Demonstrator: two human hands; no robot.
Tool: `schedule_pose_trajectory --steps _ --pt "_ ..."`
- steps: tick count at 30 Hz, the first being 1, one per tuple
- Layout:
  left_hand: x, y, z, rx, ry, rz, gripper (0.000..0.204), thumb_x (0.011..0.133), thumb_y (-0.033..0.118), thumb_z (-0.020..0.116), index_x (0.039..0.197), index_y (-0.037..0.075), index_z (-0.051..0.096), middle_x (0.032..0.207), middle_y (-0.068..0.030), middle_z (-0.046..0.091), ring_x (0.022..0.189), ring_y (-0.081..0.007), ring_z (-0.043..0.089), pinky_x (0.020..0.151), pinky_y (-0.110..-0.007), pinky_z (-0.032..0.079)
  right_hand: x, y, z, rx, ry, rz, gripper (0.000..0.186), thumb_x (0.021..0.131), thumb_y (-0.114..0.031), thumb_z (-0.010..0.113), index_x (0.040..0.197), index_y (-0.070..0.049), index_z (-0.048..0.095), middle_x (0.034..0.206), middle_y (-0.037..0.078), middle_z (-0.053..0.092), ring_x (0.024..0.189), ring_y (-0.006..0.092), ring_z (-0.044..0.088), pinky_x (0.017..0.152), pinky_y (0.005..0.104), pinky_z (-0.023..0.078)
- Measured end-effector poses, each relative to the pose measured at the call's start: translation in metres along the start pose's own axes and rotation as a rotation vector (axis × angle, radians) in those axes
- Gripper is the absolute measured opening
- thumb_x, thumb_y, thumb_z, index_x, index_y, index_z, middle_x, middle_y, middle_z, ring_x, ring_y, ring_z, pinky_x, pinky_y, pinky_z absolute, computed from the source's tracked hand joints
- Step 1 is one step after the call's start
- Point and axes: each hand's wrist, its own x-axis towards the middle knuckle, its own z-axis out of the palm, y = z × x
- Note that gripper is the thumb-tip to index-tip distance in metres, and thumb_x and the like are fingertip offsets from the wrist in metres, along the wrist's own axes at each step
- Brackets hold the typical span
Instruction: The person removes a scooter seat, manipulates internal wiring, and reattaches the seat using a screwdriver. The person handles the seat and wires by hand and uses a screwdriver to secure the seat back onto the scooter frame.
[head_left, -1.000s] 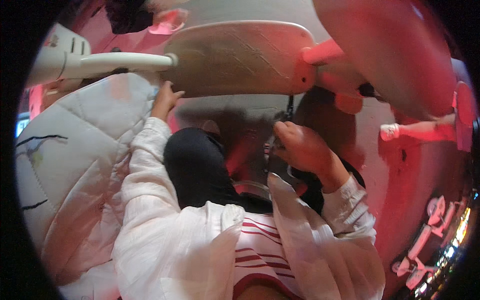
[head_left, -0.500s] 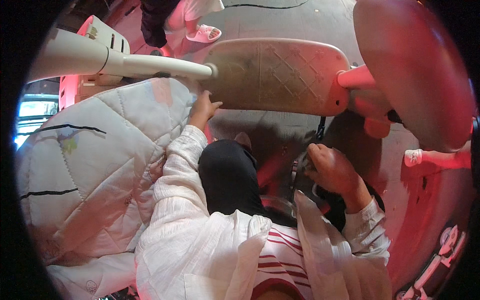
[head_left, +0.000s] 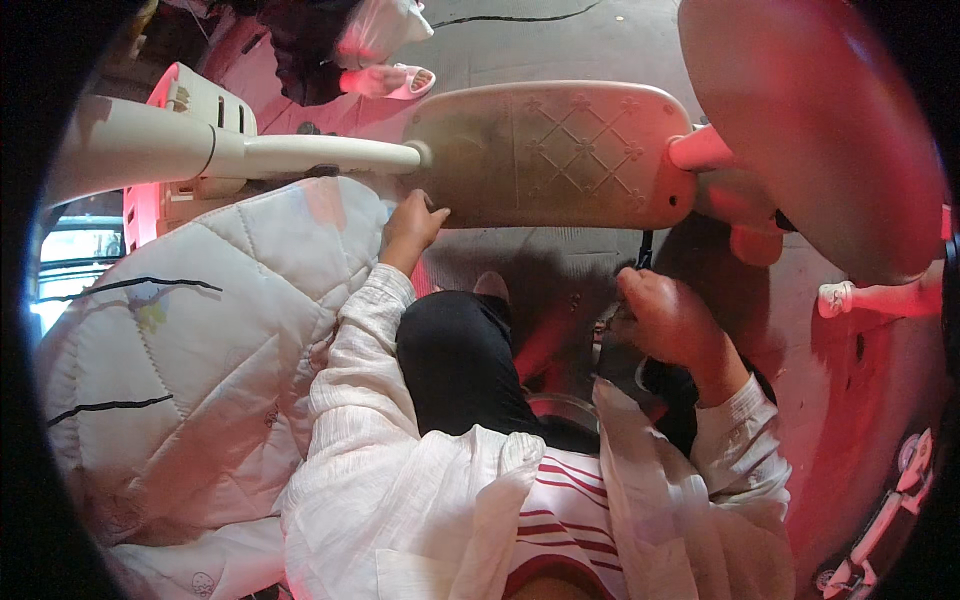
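A pale vehicle lies across in front of me, with a flat brown footboard (head_left: 560,155) in a raised crisscross pattern. My left hand (head_left: 412,228) rests at the board's near left edge, thumb apart from the fingers. Right below the board's near edge is my right hand (head_left: 668,315), its fingers closed; what they hold is hidden. Just above its fingertips, a thin black rod (head_left: 646,248) hangs down from the board. Left of my arm spreads a white quilted cover (head_left: 200,360) with stitched seams.
A cream tube (head_left: 330,153) joins the board at left; a large rounded seat-like part (head_left: 810,140) overhangs at right. Other people's feet show: a white sandal (head_left: 410,82) at the back, a white shoe (head_left: 835,300) at right. A small scooter (head_left: 885,515) stands lower right.
My right hand has risen slightly toward the black rod. My left hand stays at the board's edge. At the back, the person in dark clothing has shifted lower and to the left.
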Motion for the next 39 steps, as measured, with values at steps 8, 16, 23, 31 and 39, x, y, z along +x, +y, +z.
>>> schedule_pose_trajectory --steps 8,16,23,31,39 --pt "0.041 0.026 -0.017 -0.951 -0.161 -0.02 0.018 0.093 0.02 0.053 0.098 0.003 0.06 0.089 -0.0077 0.065 0.072 -0.0179 0.062 0.06 -0.025 0.049 0.006 0.003 -0.026 0.092 0.123 0.098 0.028 0.073 -0.018 0.067 0.084 -0.003 0.047 0.076 0.017 0.059 0.075 0.0369 0.061 0.061 0.044 0.047" --pt "0.063 0.034 -0.003 -1.943 -0.321 -0.191 0.031 0.088 -0.005 0.037 0.116 -0.002 0.049 0.104 -0.0151 0.062 0.089 -0.0239 0.063 0.078 -0.027 0.051 -0.001 0.006 -0.026 0.002 0.11 0.097 0.028 0.073 -0.019 0.067 0.084 -0.004 0.046 0.075 0.015 0.059 0.075 0.0356 0.061 0.062 0.0426 0.047" --pt "0.086 0.008 0.028 -1.894 -0.461 -0.311 0.028 0.088 -0.007 0.042 0.115 0.0 0.043 0.102 -0.0184 0.057 0.09 -0.0267 0.061 0.079 -0.031 0.054 -0.004 0.004 -0.029 0.02 0.063 0.113 0.028 0.075 -0.02 0.067 0.085 -0.004 0.047 0.077 0.016 0.059 0.077 0.0354 0.061 0.064 0.0423 0.048" --pt "0.089 0.057 0.034 -1.432 0.061 -0.084 0.04 0.087 0.0 0.056 0.124 0.005 0.042 0.096 -0.0145 0.06 0.076 -0.0216 0.062 0.057 -0.024 0.051 -0.008 0.009 -0.03 -0.009 0.051 0.097 0.028 0.077 -0.021 0.063 0.088 -0.003 0.045 0.077 0.02 0.061 0.077 0.0388 0.062 0.065 0.0463 0.05" --pt "0.102 0.058 0.02 -0.311 0.566 0.27 0.022 0.076 0.024 0.07 0.088 0.006 0.068 0.081 -0.0143 0.068 0.08 -0.0289 0.067 0.072 -0.037 0.051 -0.009 0.013 -0.024 -0.002 0.069 0.11 0.029 0.076 -0.021 0.064 0.088 -0.003 0.045 0.078 0.019 0.06 0.078 0.0394 0.061 0.065 0.0467 0.05"
